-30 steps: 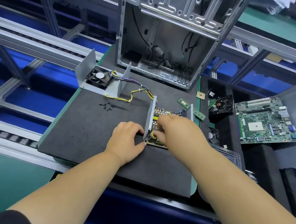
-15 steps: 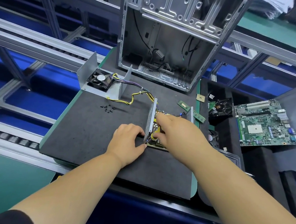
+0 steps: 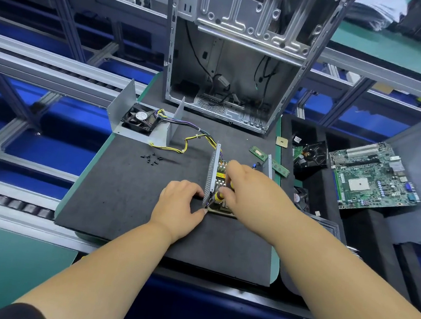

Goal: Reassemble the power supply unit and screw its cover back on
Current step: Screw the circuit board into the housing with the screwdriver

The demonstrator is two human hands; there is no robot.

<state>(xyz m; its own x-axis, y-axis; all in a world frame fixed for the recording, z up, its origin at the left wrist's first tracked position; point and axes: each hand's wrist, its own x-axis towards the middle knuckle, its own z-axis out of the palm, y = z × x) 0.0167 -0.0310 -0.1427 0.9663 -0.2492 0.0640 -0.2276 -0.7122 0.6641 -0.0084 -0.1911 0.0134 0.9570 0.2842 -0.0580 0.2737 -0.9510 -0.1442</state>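
The open grey metal power supply chassis (image 3: 213, 175) sits on the dark foam mat (image 3: 129, 192). The left hand (image 3: 177, 207) pinches its near corner – fingers closed on the perforated wall. The right hand (image 3: 250, 189) grips a yellow-and-black screwdriver (image 3: 218, 195) inside it. Small black screws (image 3: 151, 157) lie apart, to the left.

Both bare forearms reached forward, hands close together.
The left hand (image 3: 178, 203) lay palm-down, fingers curled, thumb tip pointing right. The right hand (image 3: 250, 189) arched beside it, fingers pinched around a small yellow-and-black handle (image 3: 218, 195).
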